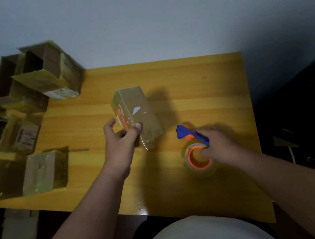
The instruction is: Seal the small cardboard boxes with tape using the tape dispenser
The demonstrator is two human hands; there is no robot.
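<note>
A small closed cardboard box point(138, 112) wrapped in clear tape sits near the middle of the yellow wooden table point(198, 84). My left hand point(122, 140) grips its near left edge, thumb on top. A loose tail of tape hangs off the box's near corner. To the right, my right hand point(221, 146) holds the tape dispenser point(194, 146), a blue handle with an orange core and a clear roll, resting on the table.
Several open cardboard boxes point(43, 75) crowd the table's left side. A closed taped box point(45, 172) lies at the near left. Another flat box point(19, 232) lies off the table's near left edge. The table's right edge drops to a dark floor.
</note>
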